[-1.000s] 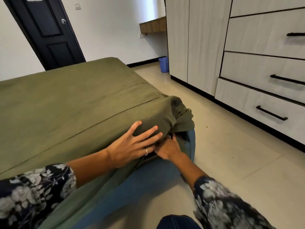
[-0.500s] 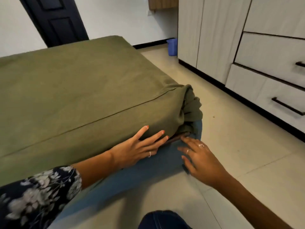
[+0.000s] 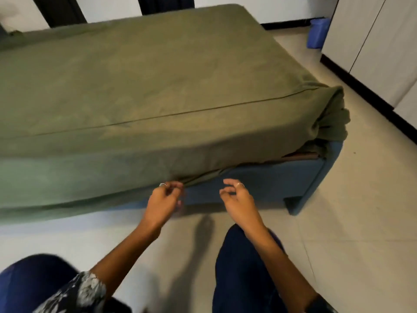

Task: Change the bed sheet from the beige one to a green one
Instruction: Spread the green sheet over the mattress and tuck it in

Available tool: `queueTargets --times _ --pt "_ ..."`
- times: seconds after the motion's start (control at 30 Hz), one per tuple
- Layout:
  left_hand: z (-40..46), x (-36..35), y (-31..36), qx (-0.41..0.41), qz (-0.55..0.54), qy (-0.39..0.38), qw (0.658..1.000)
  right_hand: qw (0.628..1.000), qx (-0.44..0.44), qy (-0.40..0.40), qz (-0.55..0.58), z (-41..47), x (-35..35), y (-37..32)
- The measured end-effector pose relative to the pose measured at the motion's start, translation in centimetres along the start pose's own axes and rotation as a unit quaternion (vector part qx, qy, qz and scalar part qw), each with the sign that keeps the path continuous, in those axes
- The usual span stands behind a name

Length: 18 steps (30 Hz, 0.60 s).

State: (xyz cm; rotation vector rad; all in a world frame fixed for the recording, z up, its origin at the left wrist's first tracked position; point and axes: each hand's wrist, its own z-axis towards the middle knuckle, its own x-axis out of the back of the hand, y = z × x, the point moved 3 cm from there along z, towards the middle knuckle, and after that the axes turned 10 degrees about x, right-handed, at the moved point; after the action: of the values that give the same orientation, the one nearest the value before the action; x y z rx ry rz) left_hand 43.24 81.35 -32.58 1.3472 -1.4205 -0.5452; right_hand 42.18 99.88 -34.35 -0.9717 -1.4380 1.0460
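Observation:
The green sheet covers the whole mattress and is bunched in folds at the near right corner. On the left its side hangs down over the blue bed frame; toward the right it disappears between mattress and frame. My left hand is at the point where the hanging edge begins, its curled fingers pinching the sheet's lower edge. My right hand hovers in front of the blue frame with loosely curled fingers, holding nothing. No beige sheet is in view.
I am low on the tiled floor with my knees close to the bed. A light wardrobe stands along the right wall, with a blue bin beside it. Dark door at the back.
Both hands left the mattress corner and moved left along the bed's side. My view has dropped and pulled back. The left hand, flat on the sheet before, now pinches its lower edge.

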Motion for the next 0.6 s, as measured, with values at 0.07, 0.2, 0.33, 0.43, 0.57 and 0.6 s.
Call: queueTargets --times 0.07,0.2,0.33,0.43,0.57,0.6 --pt "-0.1 0.1 -1.0 0.189 -0.201 -0.076 0.958 1.0 -0.007 0.005 0.001 -0.3 -1.7 -0.6" --pt "0.6 -0.1 -1.8 0.264 -0.382 -0.153 0.872 0.995 -0.029 0.053 0.078 -0.2 -4.0 -1.2" --pt "0.9 -1.0 -2.1 0.3 -0.483 -0.176 0.804 0.961 -0.086 0.091 0.247 0.2 -5.6 -2.2" --pt "1.2 -1.0 -1.8 0.305 -0.55 -0.161 0.761 0.927 -0.11 0.115 0.34 0.7 -7.3 -3.2" --pt "2.9 -0.2 -1.1 0.263 -0.594 -0.14 0.748 0.844 -0.051 0.189 0.499 1.5 -8.4 -4.1" --pt "3.4 0.1 -0.9 0.253 -0.597 -0.137 0.749 0.826 -0.038 0.196 0.528 1.5 -8.5 -4.2"
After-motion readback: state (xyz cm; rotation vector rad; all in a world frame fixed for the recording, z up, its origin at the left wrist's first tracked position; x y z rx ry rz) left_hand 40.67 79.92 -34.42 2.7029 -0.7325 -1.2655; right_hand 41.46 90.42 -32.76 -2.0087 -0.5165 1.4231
